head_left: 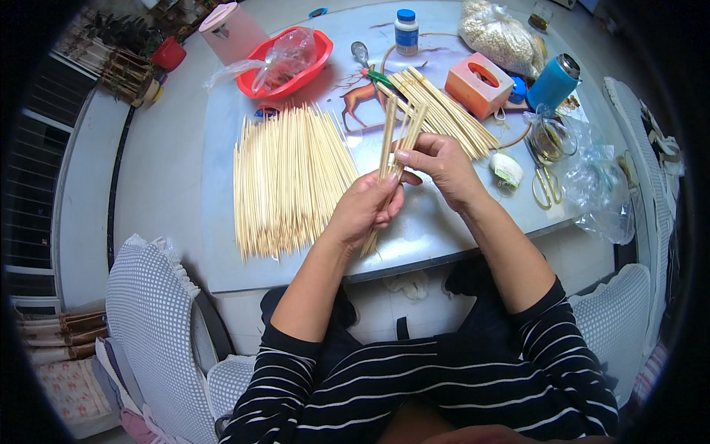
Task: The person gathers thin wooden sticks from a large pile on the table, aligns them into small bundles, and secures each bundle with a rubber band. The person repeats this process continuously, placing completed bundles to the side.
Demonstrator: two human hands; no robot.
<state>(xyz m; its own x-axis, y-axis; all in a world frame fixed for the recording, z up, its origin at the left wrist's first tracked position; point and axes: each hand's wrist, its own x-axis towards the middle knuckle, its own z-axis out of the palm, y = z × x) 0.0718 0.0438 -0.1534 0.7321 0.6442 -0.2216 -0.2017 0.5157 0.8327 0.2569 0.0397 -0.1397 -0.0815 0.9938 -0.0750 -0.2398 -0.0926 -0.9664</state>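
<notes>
This is a home: a tissue box [464, 92], a blue flask [549, 85] and a red basin [319, 62] share a table [429, 229] flanked by chairs [157, 311] in checked cloth covers; leafy plants [115, 31] stand beyond; the dim left rim may show a floral-covered seat [70, 392].

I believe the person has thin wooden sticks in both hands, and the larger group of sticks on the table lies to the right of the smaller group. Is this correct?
Not entirely: the head view shows the larger group of sticks to the left of the smaller group. The left hand and right hand do both hold thin wooden sticks.
</notes>
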